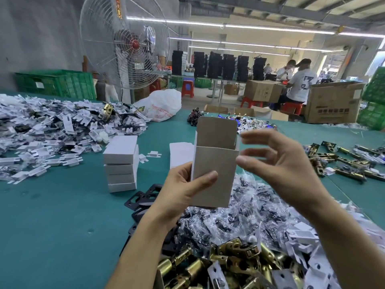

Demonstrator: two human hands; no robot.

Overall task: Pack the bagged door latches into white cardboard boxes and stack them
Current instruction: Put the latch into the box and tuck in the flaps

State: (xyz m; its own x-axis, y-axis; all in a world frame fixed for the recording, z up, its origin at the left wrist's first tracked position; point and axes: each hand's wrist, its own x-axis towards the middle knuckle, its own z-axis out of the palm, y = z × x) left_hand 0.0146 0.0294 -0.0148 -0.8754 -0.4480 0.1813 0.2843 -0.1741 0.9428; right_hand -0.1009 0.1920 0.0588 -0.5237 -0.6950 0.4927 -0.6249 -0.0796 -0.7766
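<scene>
My left hand (185, 188) grips an upright cardboard box (215, 163) by its lower part, thumb across the front; the box's top flap stands up and its mouth is uncovered. My right hand (277, 159) hovers just right of the box with fingers spread and relaxed, holding nothing. Below both hands lies a heap of bagged dark latches (239, 215) in clear plastic. A stack of several closed white boxes (121, 163) stands on the green table (52, 215) to the left. A flat white box blank (181, 154) lies behind the held box.
Brass latches (218, 263) pile at the near edge and more lie at the right (341, 161). White cardboard inserts (52, 130) cover the table's left. A white plastic bag (162, 107), a standing fan (127, 42) and seated workers (300, 82) are beyond.
</scene>
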